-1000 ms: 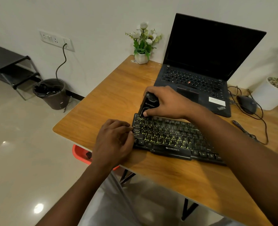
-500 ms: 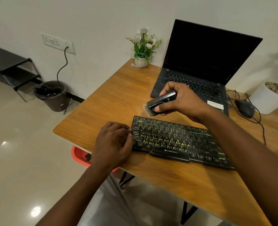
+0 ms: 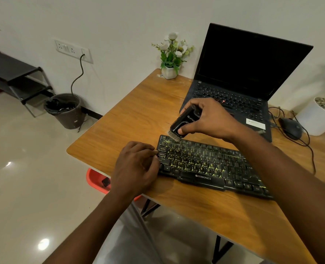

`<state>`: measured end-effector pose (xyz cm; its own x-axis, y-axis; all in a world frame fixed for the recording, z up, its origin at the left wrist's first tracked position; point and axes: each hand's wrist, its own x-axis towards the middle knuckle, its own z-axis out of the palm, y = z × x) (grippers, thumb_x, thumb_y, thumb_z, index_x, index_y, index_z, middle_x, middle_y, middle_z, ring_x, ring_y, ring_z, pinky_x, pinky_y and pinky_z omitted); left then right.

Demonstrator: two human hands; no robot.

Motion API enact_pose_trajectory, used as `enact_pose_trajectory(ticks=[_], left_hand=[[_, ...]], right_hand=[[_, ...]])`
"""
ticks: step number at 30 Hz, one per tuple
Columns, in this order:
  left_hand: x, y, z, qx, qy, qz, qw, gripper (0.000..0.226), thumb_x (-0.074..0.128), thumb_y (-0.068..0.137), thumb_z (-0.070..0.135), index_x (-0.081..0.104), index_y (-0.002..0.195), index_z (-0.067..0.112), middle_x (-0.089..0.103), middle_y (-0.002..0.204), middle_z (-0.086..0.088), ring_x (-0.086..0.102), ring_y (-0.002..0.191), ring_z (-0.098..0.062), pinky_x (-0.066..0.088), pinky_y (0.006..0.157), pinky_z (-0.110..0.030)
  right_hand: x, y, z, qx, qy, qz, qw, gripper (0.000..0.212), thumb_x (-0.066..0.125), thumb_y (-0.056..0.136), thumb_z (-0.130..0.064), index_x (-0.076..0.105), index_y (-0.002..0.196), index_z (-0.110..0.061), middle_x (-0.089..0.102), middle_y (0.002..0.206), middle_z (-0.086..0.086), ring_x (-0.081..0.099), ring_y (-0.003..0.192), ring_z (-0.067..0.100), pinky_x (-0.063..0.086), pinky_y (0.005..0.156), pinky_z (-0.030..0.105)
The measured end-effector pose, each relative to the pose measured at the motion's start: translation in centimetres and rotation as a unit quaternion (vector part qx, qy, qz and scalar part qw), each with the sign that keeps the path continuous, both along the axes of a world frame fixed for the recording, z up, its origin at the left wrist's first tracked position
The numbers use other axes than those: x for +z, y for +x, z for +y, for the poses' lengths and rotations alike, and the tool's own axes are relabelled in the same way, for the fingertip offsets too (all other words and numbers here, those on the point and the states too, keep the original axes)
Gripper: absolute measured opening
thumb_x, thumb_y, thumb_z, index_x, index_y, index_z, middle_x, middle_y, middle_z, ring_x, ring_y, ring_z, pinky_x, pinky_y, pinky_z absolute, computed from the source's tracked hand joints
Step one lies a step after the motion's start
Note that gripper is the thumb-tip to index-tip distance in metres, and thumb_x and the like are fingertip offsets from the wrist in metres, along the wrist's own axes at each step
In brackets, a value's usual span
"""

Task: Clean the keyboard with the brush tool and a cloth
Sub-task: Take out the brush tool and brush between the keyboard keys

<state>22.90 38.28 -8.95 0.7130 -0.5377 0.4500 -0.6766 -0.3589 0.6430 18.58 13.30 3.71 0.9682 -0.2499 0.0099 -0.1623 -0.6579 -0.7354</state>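
The left hand [image 3: 136,166] is nearest. Its bent fingers and thumb hold the left end of the keyboard [image 3: 205,164]. The keyboard is black with glowing yellow letters, and it lies flat on the wooden worktop [image 3: 138,115]. Its long side runs left to right, and the right end sits a bit nearer the person.

Just behind the keyboard, the right hand [image 3: 209,119] is wrapped around the brush tool [image 3: 184,122], with the thumb on the near side and the fingers over the top. The brush tool is black and shiny (there is small white writing on it). It is tilted. Its long side runs from up high at the far right down to the near left. The pale bristles [image 3: 174,135] point down and to the left, and their tips reach the keys at the far left corner of the keyboard.

Farther back an open laptop [image 3: 234,96] stands with a dark screen. A mouse [image 3: 291,128] with a wire lies to its right. A little white pot of flowers [image 3: 170,54] stands at the far left corner, against the wall.
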Motion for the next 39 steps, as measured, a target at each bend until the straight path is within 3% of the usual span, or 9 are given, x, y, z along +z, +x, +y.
enact_pose_trajectory(ticks=[4, 9, 22, 31, 39], left_hand=[[-0.1, 0.0, 0.0, -0.002, 0.008, 0.0, 1.0, 0.028, 0.062, 0.097, 0.036, 0.082, 0.105, 0.019, 0.075, 0.111, 0.008, 0.058, 0.112, -0.009, 0.052, 0.094, -0.038], [0.1, 0.0, 0.0, -0.001, 0.008, -0.005, 1.0, 0.029, 0.061, 0.097, 0.037, 0.082, 0.105, 0.018, 0.075, 0.111, 0.009, 0.059, 0.11, -0.009, 0.052, 0.093, -0.038], [-0.1, 0.0, -0.2, 0.005, 0.001, -0.021, 1.0, 0.024, 0.064, 0.095, 0.032, 0.083, 0.097, 0.017, 0.076, 0.105, 0.008, 0.06, 0.107, -0.011, 0.052, 0.091, -0.039], [0.0, 0.0, -0.2, 0.0, 0.002, -0.017, 1.0, 0.031, 0.06, 0.096, 0.036, 0.083, 0.1, 0.016, 0.077, 0.106, 0.005, 0.062, 0.106, -0.015, 0.053, 0.091, -0.045], [0.0, 0.0, -0.2, 0.007, 0.003, -0.027, 1.0, 0.027, 0.062, 0.095, 0.034, 0.083, 0.097, 0.016, 0.077, 0.104, 0.006, 0.061, 0.105, -0.013, 0.052, 0.091, -0.042]], right_hand=[[0.0, 1.1, 1.3, 0.034, -0.071, 0.003, 0.997, 0.035, 0.098, 0.07, -0.024, 0.074, 0.097, -0.023, 0.078, 0.092, -0.004, 0.076, 0.086, 0.013, 0.064, 0.081, 0.045], [-0.8, 2.3, 2.9, 0.053, -0.103, 0.013, 0.993, 0.037, 0.096, 0.073, -0.024, 0.073, 0.102, -0.021, 0.076, 0.095, -0.006, 0.073, 0.089, 0.01, 0.061, 0.075, 0.034], [1.0, 1.4, 0.2, 0.114, -0.254, 0.134, 0.951, 0.04, 0.095, 0.072, -0.024, 0.069, 0.101, -0.019, 0.072, 0.095, -0.001, 0.07, 0.086, 0.02, 0.063, 0.076, 0.049], [-0.5, 4.3, 4.2, 0.113, -0.183, 0.045, 0.976, 0.038, 0.092, 0.074, -0.024, 0.068, 0.103, -0.018, 0.071, 0.096, -0.002, 0.069, 0.088, 0.018, 0.062, 0.076, 0.047], [1.5, 2.7, 0.7, 0.131, -0.286, 0.157, 0.936, 0.037, 0.093, 0.074, -0.023, 0.067, 0.099, -0.018, 0.068, 0.091, -0.001, 0.068, 0.085, 0.021, 0.059, 0.068, 0.041]])
